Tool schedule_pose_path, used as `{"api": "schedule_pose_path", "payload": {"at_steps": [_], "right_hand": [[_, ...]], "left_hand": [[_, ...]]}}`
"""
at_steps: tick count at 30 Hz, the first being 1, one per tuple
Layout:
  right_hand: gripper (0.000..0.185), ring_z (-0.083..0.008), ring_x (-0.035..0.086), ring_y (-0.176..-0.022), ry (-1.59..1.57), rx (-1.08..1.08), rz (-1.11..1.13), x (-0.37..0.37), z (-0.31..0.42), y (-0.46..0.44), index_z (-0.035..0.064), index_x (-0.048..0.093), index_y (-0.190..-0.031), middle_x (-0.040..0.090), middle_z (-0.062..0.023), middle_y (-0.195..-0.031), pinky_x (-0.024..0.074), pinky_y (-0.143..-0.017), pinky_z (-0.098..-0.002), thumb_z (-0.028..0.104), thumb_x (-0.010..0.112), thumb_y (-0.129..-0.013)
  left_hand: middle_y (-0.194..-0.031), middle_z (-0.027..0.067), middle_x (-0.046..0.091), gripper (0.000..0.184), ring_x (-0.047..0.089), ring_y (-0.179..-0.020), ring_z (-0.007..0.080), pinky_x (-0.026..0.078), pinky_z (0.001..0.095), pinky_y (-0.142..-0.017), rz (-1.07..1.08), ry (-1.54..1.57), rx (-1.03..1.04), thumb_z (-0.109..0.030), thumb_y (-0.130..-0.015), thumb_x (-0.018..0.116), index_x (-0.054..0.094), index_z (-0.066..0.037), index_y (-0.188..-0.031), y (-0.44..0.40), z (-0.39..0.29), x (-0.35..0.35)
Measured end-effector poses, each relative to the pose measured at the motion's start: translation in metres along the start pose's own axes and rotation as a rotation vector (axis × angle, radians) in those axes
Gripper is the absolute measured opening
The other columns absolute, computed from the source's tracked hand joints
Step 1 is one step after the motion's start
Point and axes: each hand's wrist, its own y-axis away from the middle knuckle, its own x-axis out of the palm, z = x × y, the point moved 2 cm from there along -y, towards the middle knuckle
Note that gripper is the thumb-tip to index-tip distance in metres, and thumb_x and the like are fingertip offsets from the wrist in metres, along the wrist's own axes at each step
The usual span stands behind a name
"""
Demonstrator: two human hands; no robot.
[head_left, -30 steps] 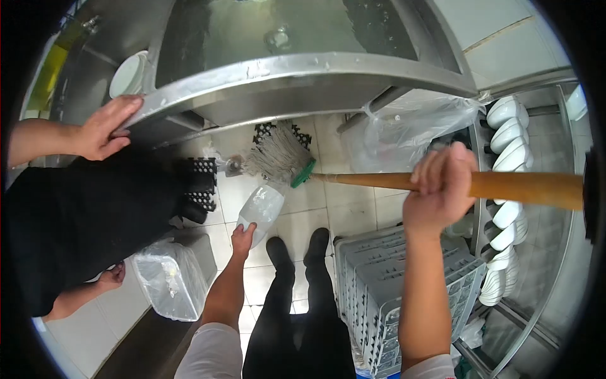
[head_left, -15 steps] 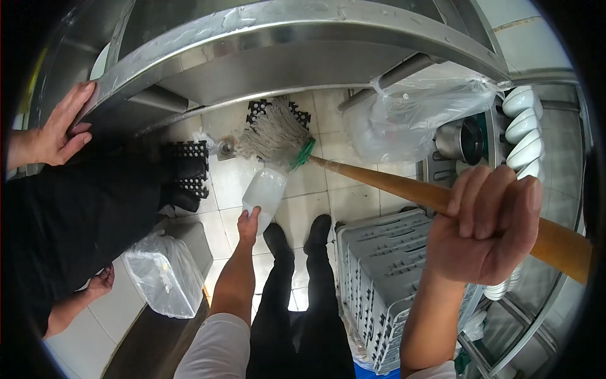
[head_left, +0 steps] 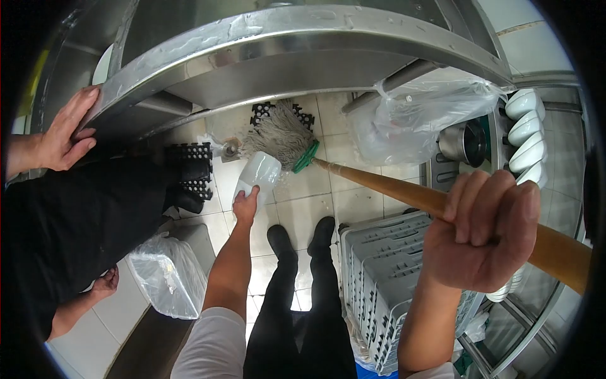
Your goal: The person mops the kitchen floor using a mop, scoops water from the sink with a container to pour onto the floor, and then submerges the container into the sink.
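My left hand (head_left: 245,205) grips a translucent white plastic container (head_left: 260,170), tilted above the floor close to the mop head (head_left: 278,136). Its grey strands lie spread on the tiles, joined to a green clamp (head_left: 305,156). My right hand (head_left: 476,227) is wrapped around the mop's wooden handle (head_left: 385,185), which runs from the clamp past my fist to the right. The container's far end overlaps the strands' edge in view; whether they touch I cannot tell.
A steel counter (head_left: 297,44) crosses the front. At left stands another person in black, one hand (head_left: 66,136) on the counter's edge. A lined bin (head_left: 167,278) is at lower left, grey dish racks (head_left: 391,265) to the right, and white bowls (head_left: 527,132) beyond. A floor drain (head_left: 231,148) lies near the mop.
My left hand has moved forward and slightly left, and the container has tilted further. The mop strands look darker where the container was. My right hand keeps its hold on the handle.
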Motion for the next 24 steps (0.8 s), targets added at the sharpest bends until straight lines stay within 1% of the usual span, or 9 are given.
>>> {"api": "schedule_pose_path", "payload": {"at_steps": [1, 4, 5, 8, 11, 15, 17, 20, 24], "right_hand": [[0.035, -0.0058, 0.030, -0.046, -0.002, 0.003, -0.001, 0.000, 0.000, 0.000, 0.0144, 0.037, -0.073, 0.033, 0.0029, -0.058, 0.0339, -0.048, -0.0225, 0.029, 0.039, -0.105], [0.035, -0.0057, 0.029, -0.046, -0.014, -0.006, -0.002, 0.002, -0.001, -0.001, 0.0145, 0.037, -0.074, 0.032, 0.0030, -0.058, 0.0330, -0.048, -0.0223, 0.030, 0.041, -0.105], [0.035, -0.0056, 0.029, -0.046, -0.005, -0.024, 0.009, 0.001, -0.002, -0.002, 0.0149, 0.037, -0.073, 0.031, 0.0031, -0.058, 0.0328, -0.048, -0.0221, 0.030, 0.041, -0.104], [0.034, -0.0055, 0.028, -0.046, 0.023, -0.042, 0.037, 0.002, -0.002, -0.004, 0.0162, 0.036, -0.073, 0.031, 0.0036, -0.058, 0.0324, -0.048, -0.0217, 0.030, 0.041, -0.104], [0.034, -0.0053, 0.028, -0.046, 0.028, -0.044, 0.046, 0.003, -0.002, -0.005, 0.0173, 0.035, -0.073, 0.030, 0.0040, -0.058, 0.0324, -0.048, -0.0212, 0.029, 0.042, -0.104], [0.034, -0.0051, 0.027, -0.045, 0.033, -0.054, 0.063, 0.003, -0.002, -0.007, 0.0178, 0.034, -0.073, 0.030, 0.0043, -0.058, 0.0323, -0.048, -0.0213, 0.028, 0.042, -0.105], [0.034, -0.0049, 0.027, -0.045, 0.016, -0.049, 0.052, 0.002, -0.003, -0.007, 0.0179, 0.034, -0.073, 0.030, 0.0043, -0.058, 0.0321, -0.047, -0.0212, 0.027, 0.042, -0.105], [0.034, -0.0048, 0.027, -0.045, 0.002, -0.054, 0.055, -0.002, -0.004, -0.006, 0.0179, 0.035, -0.073, 0.031, 0.0044, -0.058, 0.0320, -0.047, -0.0212, 0.027, 0.042, -0.105], [0.033, -0.0047, 0.026, -0.045, -0.002, -0.050, 0.033, -0.005, -0.002, -0.005, 0.0178, 0.034, -0.074, 0.031, 0.0042, -0.058, 0.0319, -0.047, -0.0211, 0.027, 0.041, -0.105]], "left_hand": [[-0.121, 0.0289, 0.065, 0.090, 0.061, -0.117, 0.0403, 0.045, 0.0394, -0.102, -0.014, -0.025, -0.001, -0.065, -0.073, 0.069, 0.062, 0.009, -0.123, -0.006, -0.002, 0.000], [-0.121, 0.0284, 0.065, 0.092, 0.061, -0.119, 0.0395, 0.045, 0.0377, -0.103, 0.019, 0.086, -0.003, -0.066, -0.072, 0.068, 0.061, 0.008, -0.126, -0.020, -0.011, -0.002], [-0.119, 0.0267, 0.067, 0.088, 0.063, -0.114, 0.0369, 0.046, 0.0363, -0.099, 0.018, 0.127, -0.020, -0.063, -0.073, 0.070, 0.062, 0.008, -0.124, -0.023, -0.013, -0.003], [-0.114, 0.0242, 0.068, 0.082, 0.065, -0.107, 0.0330, 0.047, 0.0352, -0.095, 0.075, 0.291, 0.004, -0.057, -0.074, 0.073, 0.063, 0.010, -0.121, -0.021, -0.030, -0.008], [-0.111, 0.0221, 0.069, 0.078, 0.065, -0.103, 0.0294, 0.047, 0.0350, -0.092, 0.100, 0.474, 0.019, -0.051, -0.076, 0.075, 0.062, 0.012, -0.119, -0.039, -0.023, 0.009], [-0.119, 0.0234, 0.065, 0.083, 0.062, -0.110, 0.0289, 0.046, 0.0341, -0.096, 0.074, 0.437, -0.048, -0.051, -0.077, 0.075, 0.058, 0.014, -0.124, -0.056, -0.014, 0.017], [-0.123, 0.0242, 0.063, 0.086, 0.061, -0.113, 0.0289, 0.045, 0.0335, -0.098, 0.061, 0.486, -0.075, -0.052, -0.077, 0.075, 0.055, 0.015, -0.127, -0.052, -0.011, 0.013], [-0.129, 0.0251, 0.060, 0.090, 0.059, -0.116, 0.0293, 0.044, 0.0330, -0.101, 0.079, 0.402, -0.115, -0.052, -0.076, 0.075, 0.052, 0.016, -0.130, -0.036, -0.013, -0.007], [-0.120, 0.0280, 0.065, 0.088, 0.062, -0.116, 0.0369, 0.043, 0.0370, -0.103, -0.003, 0.137, -0.031, -0.061, -0.075, 0.071, 0.061, 0.011, -0.125, -0.031, 0.001, -0.024]]}}
